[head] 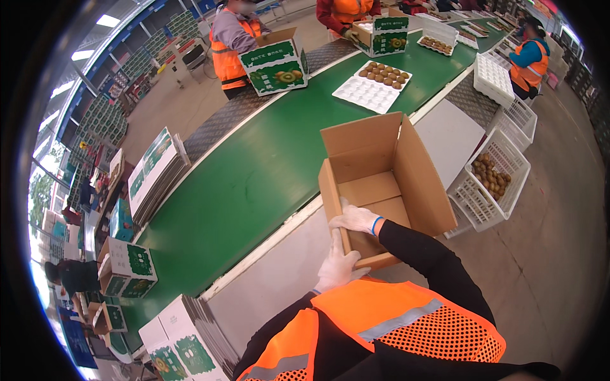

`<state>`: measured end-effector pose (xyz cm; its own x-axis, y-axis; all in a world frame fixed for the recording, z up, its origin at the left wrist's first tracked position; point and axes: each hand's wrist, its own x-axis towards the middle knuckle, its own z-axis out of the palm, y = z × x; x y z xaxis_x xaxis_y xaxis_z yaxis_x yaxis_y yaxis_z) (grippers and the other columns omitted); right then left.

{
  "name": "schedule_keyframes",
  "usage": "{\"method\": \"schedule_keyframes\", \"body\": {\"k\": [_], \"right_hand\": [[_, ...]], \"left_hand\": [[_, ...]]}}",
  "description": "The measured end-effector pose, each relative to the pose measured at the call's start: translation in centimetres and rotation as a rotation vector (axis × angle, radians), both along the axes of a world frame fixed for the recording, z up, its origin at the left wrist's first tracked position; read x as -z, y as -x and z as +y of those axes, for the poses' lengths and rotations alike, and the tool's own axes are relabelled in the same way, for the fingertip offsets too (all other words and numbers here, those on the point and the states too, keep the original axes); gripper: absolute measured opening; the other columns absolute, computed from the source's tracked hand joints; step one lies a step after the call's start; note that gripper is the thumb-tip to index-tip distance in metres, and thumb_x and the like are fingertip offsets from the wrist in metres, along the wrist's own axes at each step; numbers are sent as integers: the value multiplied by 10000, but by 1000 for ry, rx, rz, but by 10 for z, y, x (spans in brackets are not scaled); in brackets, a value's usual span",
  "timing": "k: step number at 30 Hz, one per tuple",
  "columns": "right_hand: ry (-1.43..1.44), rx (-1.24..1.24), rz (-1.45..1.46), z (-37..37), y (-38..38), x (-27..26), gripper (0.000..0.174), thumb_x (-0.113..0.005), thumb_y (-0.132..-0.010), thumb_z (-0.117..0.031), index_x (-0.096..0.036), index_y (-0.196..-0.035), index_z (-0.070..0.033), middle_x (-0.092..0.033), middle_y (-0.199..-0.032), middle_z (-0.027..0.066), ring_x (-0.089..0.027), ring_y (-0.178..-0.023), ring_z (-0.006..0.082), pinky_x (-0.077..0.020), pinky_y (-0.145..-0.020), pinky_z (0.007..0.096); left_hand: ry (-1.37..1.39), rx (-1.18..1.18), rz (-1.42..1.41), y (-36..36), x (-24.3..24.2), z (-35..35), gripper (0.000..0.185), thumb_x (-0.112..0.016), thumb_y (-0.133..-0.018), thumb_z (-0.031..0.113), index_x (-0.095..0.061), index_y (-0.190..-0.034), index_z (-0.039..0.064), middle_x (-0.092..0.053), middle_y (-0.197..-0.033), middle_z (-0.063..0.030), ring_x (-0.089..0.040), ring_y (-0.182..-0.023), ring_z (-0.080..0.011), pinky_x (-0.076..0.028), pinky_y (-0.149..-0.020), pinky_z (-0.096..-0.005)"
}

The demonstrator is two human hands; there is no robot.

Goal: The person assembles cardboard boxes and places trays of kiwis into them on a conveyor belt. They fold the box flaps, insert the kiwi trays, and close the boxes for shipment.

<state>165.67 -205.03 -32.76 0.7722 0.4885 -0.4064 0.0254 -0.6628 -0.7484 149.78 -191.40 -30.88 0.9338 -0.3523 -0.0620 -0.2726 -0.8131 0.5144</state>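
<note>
An open cardboard box [376, 190] stands tilted before me at the belt's near edge, its flaps raised and its inside bare. Reaching into it, my right hand [356, 218], in a white knit glove with a blue cuff, grips the left wall from within. My left hand [337, 266], gloved in white too, holds the same wall from outside, near the corner closest to me. Both thumbs and fingers press on the cardboard edge; some fingertips are hidden behind it.
A green conveyor belt [228, 190] runs diagonally past me. On it lies an open white tray of kiwifruit [381, 78]. Flattened cartons [190, 338] are stacked at lower left. White crates [517, 176], one holding kiwifruit, stand right. Across the belt a person [233, 52] handles a printed carton [276, 69].
</note>
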Motion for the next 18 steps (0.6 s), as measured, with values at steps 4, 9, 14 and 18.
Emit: {"method": "schedule_keyframes", "body": {"k": [4, 9, 14, 18], "right_hand": [[-13, 13, 27, 4, 8, -16, 976, -681, -866, -533, -323, -1506, 112, -657, -1270, 381, -646, -1234, 483, -506, -1035, 479], [0, 41, 56, 10, 13, -28, 1005, -704, -838, -511, -310, -1516, 117, -658, -1271, 382, -643, -1236, 491, -507, -1043, 464], [-71, 63, 59, 19, 15, -17, 1036, -712, -821, -467, -265, -1542, 127, -657, -1272, 385, -644, -1237, 492, -508, -1048, 454], [-21, 87, 60, 24, 18, -20, 993, -674, -843, -430, -260, -1550, 130, -644, -1300, 392, -629, -1270, 488, -490, -1077, 483]], "left_hand": [[33, -31, 61, 3, -2, 7, 442, -924, -721, 419, -733, -1027, 164, -102, -1660, -446, -464, -1416, -563, -575, -986, -506], [111, -63, 6, 8, 9, 20, 854, -962, -665, 412, -587, -1387, 151, -131, -1707, -345, -468, -1444, -500, -570, -1013, -504], [111, -150, 250, 6, -13, 37, 1140, -953, -700, 408, -363, -1606, 49, -181, -1732, -263, -374, -1525, -449, -446, -1182, -458], [182, -149, 349, 12, 2, 63, 1032, -869, -797, 321, -326, -1624, 27, -200, -1735, -249, -357, -1544, -428, -409, -1214, -451]]}}
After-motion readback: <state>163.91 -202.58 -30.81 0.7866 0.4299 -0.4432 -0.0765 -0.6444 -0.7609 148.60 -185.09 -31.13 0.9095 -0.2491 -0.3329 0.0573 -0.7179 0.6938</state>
